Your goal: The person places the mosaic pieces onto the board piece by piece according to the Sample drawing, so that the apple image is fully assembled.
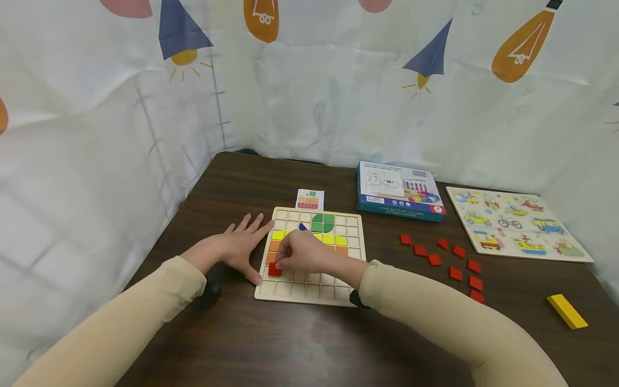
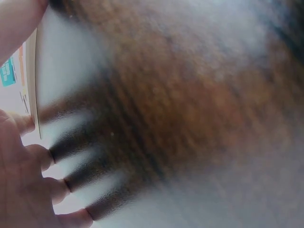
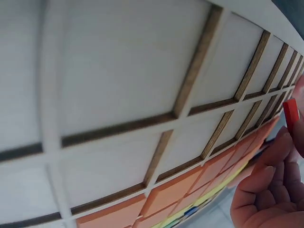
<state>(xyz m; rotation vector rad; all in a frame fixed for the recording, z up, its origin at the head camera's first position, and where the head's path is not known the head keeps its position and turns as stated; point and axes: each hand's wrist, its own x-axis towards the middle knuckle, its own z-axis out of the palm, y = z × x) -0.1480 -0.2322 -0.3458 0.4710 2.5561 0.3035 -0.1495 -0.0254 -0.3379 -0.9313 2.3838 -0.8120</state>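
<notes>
A wooden grid board (image 1: 309,291) lies on the dark table, with yellow (image 1: 328,239) and orange (image 1: 341,250) tiles in rows and green tiles (image 1: 323,222) toward the back. My right hand (image 1: 309,252) pinches a red square tile (image 1: 274,270) over the board's left side, below the orange rows. In the right wrist view the red tile (image 3: 290,113) shows edge-on between thumb and fingers, tilted over the grid. My left hand (image 1: 238,248) rests with spread fingers beside the board, its thumb at the left edge. A small blue tile (image 1: 302,227) shows behind my right hand.
Behind the board lies a pattern card (image 1: 310,200). Several loose red tiles (image 1: 455,273) are scattered to the right. Farther back are a teal box (image 1: 401,191) and a picture puzzle board (image 1: 522,226); a yellow block (image 1: 567,311) lies at far right.
</notes>
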